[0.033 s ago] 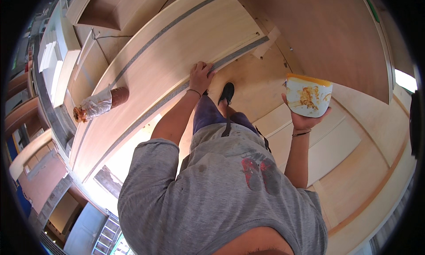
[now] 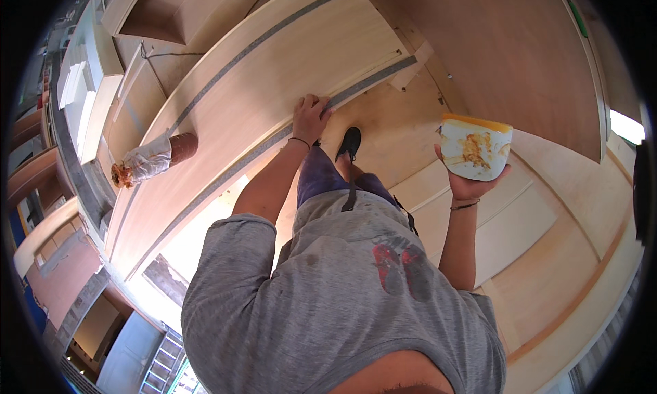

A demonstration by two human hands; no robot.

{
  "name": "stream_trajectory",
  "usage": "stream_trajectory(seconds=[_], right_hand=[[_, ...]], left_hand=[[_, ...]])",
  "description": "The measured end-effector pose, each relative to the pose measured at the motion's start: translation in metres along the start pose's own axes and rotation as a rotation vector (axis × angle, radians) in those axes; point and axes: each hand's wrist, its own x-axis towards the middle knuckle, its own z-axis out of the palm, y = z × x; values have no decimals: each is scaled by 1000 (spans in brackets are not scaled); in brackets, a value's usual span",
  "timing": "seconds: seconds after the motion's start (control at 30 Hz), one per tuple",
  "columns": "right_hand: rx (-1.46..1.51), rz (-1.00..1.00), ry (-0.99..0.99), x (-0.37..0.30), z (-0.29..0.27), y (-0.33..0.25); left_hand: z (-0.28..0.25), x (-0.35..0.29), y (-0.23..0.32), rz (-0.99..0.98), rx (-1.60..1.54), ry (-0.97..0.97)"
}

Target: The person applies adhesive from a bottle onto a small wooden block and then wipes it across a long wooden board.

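Note:
A long pale wooden panel (image 2: 274, 72) with grey strips along its edges lies across in front of me and to the left. My left hand (image 2: 311, 119) is at its near edge, fingers bent over the grey strip (image 2: 380, 76). Out to the right, my right hand (image 2: 475, 185) holds up a flat white scraper (image 2: 472, 163) with a rounded lower side and an orange straight edge. Brown smears mark the scraper's face. On the panel's left part lies a brown cylinder (image 2: 183, 148) partly wrapped in clear film, its far-left end crusted with brown stuff.
A large brown wooden board (image 2: 506, 52) stands at the upper right. Pale boards (image 2: 520, 216) lie at the right. An open wooden box (image 2: 161, 14) and a white-edged piece (image 2: 92, 96) are at the upper left. My shoe (image 2: 349, 142) is on the wooden floor.

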Motion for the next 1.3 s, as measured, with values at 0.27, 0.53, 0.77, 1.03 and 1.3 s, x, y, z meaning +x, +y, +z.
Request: stream_trajectory(seconds=[0.27,0.53,0.77,1.03,1.3], right_hand=[[-113,46,-7,3,-20,-18],[0,138,-117,3,-31,-27],[-628,103,-234,21,-31,-18],[-2149,-543,-557,78,-44,65],[-2286,-681,-532,102,-73,87]], left_hand=[[24,-23,50,9,56,40],[15,-41,93,-25,123,78],[-1,-41,105,-23,127,52],[23,-29,66,-31,170,32],[25,-25,60,-24,133,47]])
